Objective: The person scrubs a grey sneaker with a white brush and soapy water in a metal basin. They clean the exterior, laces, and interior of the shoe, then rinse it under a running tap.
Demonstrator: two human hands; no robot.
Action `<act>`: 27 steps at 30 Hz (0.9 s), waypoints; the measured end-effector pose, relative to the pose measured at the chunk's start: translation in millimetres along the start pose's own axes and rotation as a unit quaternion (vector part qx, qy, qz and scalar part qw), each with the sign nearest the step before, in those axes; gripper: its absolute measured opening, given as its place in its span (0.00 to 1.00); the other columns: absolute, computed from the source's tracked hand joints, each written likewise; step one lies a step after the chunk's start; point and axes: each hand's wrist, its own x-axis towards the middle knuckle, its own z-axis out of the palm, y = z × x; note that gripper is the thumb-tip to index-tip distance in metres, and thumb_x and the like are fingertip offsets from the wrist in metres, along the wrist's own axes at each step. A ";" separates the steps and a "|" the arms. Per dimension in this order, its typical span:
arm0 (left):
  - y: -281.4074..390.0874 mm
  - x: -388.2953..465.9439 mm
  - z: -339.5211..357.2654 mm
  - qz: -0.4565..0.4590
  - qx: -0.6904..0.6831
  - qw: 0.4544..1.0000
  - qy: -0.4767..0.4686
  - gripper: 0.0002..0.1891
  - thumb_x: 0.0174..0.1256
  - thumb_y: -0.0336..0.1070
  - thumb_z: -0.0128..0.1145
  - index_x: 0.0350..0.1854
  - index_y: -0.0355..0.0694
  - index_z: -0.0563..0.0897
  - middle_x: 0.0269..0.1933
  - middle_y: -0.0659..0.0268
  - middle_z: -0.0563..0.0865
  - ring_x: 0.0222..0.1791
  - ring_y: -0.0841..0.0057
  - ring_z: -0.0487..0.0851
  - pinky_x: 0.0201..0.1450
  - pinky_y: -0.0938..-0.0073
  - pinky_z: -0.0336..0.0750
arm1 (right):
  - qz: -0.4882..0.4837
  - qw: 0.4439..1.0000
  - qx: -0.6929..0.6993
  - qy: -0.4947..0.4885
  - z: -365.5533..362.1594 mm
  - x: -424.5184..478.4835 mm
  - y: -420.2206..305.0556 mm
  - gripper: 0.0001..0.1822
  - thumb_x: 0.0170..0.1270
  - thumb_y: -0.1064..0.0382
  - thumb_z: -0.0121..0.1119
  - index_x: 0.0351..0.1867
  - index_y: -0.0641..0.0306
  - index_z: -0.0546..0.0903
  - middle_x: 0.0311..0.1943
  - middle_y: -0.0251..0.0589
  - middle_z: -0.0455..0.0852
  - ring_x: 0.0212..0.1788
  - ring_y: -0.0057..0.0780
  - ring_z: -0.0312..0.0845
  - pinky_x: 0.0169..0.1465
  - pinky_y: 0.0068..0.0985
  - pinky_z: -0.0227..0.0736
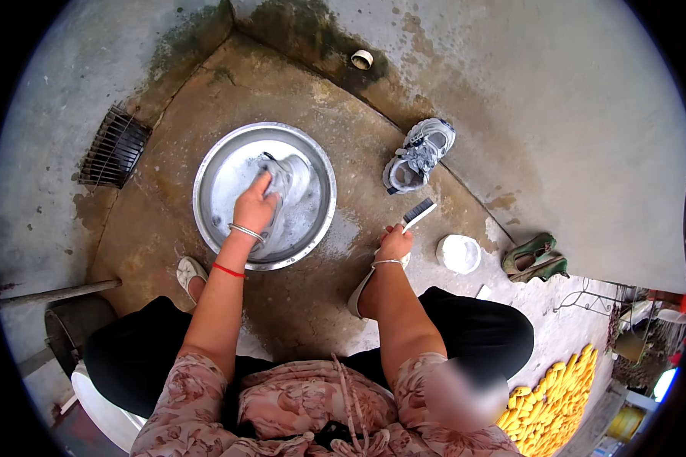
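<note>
Soapy water lies in a round metal basin on the wet concrete floor. Inside it, my left hand grips a grey shoe, which is blurred and partly covered by the hand. To the right of the basin, my right hand holds a scrub brush by its white handle, its dark bristles pointing up and away from me. A grey-and-white sneaker rests beyond the brush, against the base of the wall.
Right of my right hand stands a white plastic tub. Green shoes lie by the wall. A metal grate leans at left, near a dark bucket. Corn cobs are spread at lower right. A pipe end protrudes from the wall.
</note>
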 end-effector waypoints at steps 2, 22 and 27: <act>1.6 10.2 -1.7 -0.051 -0.249 0.966 0.056 0.23 0.58 0.29 0.58 0.57 0.30 0.73 0.49 0.59 0.83 0.45 0.74 0.82 0.48 0.73 0.75 | -0.001 0.999 -0.036 -0.006 -6.6 -4.4 8.0 0.10 0.62 0.62 0.49 0.36 0.68 0.74 0.24 0.43 0.80 0.16 0.28 0.71 0.19 0.27 0.67; 57.5 -8.7 -52.7 -0.372 -0.630 0.679 0.055 0.19 0.70 0.44 0.47 0.55 0.37 0.76 0.50 0.64 0.83 0.47 0.72 0.81 0.53 0.69 0.73 | -0.190 0.871 -0.004 -0.454 57.0 -185.3 -110.6 0.23 0.53 0.72 0.65 0.51 0.61 0.71 0.30 0.27 0.77 0.25 0.13 0.68 0.25 0.17 0.64; 94.6 -19.3 -51.5 -0.242 -0.440 0.862 -0.068 0.20 0.67 0.51 0.53 0.49 0.40 0.81 0.44 0.68 0.84 0.44 0.79 0.78 0.50 0.76 0.68 | -0.104 0.926 0.048 -0.360 50.3 -168.9 -133.5 0.14 0.56 0.68 0.66 0.41 0.63 0.74 0.27 0.30 0.78 0.19 0.15 0.65 0.21 0.16 0.61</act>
